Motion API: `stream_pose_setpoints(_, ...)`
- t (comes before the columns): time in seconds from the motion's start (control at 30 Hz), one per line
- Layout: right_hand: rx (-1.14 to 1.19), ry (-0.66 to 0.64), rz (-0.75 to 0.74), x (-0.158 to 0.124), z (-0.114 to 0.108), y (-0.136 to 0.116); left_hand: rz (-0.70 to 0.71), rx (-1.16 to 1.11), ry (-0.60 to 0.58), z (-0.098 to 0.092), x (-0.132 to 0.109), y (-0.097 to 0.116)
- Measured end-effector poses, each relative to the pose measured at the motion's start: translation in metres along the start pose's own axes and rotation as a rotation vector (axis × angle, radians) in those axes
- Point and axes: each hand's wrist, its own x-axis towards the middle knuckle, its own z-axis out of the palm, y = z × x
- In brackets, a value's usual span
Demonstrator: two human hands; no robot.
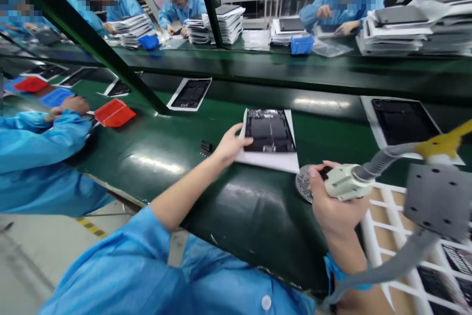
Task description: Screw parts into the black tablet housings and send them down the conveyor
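Observation:
My left hand grips the left edge of an opened tablet, thumb on top and fingers at its side. The black inner parts of the tablet face up, and a white sheet lies under it. In my right hand is a cream-coloured electric screwdriver with a grey ribbed hose at its rear. Its front end is mostly hidden by my fingers. Just beyond those fingers sits a round, dotted metal dish, partly covered by the hand.
A small black part lies left of the tablet. Other tablets on sheets line the green bench. A white-gridded tray and a grey bracket stand at right. A co-worker's sleeve and a red bin are at left.

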Motion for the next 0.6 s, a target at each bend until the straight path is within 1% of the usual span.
stream_pose_setpoints(0.03, 0.016, 0.041, 0.008, 0.001, 0.0, -0.003, -0.046, -0.01, -0.054, -0.014, -0.033, -0.008)
stream_pose_setpoints(0.1, 0.053, 0.111, 0.024, 0.001, 0.0, -0.008, -0.136, -0.005, -0.096, -0.04, -0.094, -0.025)
stream_pose_setpoints(0.13, 0.073, 0.125, 0.03, 0.001, 0.0, -0.01, -0.174, 0.006, -0.106, -0.051, -0.12, -0.033)
stream_pose_setpoints(0.17, 0.086, 0.129, 0.036, 0.0, 0.0, -0.012, -0.198, 0.017, -0.112, -0.06, -0.142, -0.04)
stream_pose_setpoints(0.2, 0.087, 0.127, 0.04, 0.0, 0.0, -0.013, -0.212, 0.043, -0.12, -0.067, -0.159, -0.045)
stream_pose_setpoints(0.23, 0.076, 0.12, 0.042, 0.0, 0.0, -0.015, -0.208, 0.096, -0.129, -0.073, -0.17, -0.048)
stream_pose_setpoints(0.27, 0.06, 0.112, 0.041, -0.001, 0.001, -0.016, -0.182, 0.185, -0.133, -0.078, -0.176, -0.049)
stream_pose_setpoints(0.3, 0.04, 0.1, 0.037, -0.001, 0.002, -0.018, -0.134, 0.31, -0.123, -0.083, -0.176, -0.048)
stream_pose_setpoints(0.33, 0.02, 0.091, 0.029, -0.001, 0.002, -0.019, -0.059, 0.459, -0.087, -0.089, -0.171, -0.044)
stream_pose_setpoints(0.37, 0.008, 0.083, 0.02, -0.001, 0.003, -0.02, 0.038, 0.618, -0.026, -0.094, -0.16, -0.039)
stream_pose_setpoints(0.43, 0.02, 0.075, 0.008, -0.001, 0.004, -0.023, 0.259, 0.908, 0.148, -0.105, -0.128, -0.026)
stream_pose_setpoints(0.47, 0.034, 0.074, 0.006, -0.001, 0.005, -0.023, 0.354, 1.027, 0.23, -0.11, -0.109, -0.019)
stream_pose_setpoints(0.5, 0.051, 0.073, 0.007, -0.002, 0.005, -0.023, 0.418, 1.137, 0.286, -0.114, -0.09, -0.013)
stream_pose_setpoints(0.53, 0.066, 0.071, 0.012, -0.002, 0.005, -0.022, 0.445, 1.236, 0.318, -0.117, -0.073, -0.009)
stream_pose_setpoints(0.6, 0.081, 0.068, 0.028, -0.002, 0.005, -0.019, 0.426, 1.375, 0.327, -0.122, -0.046, -0.007)
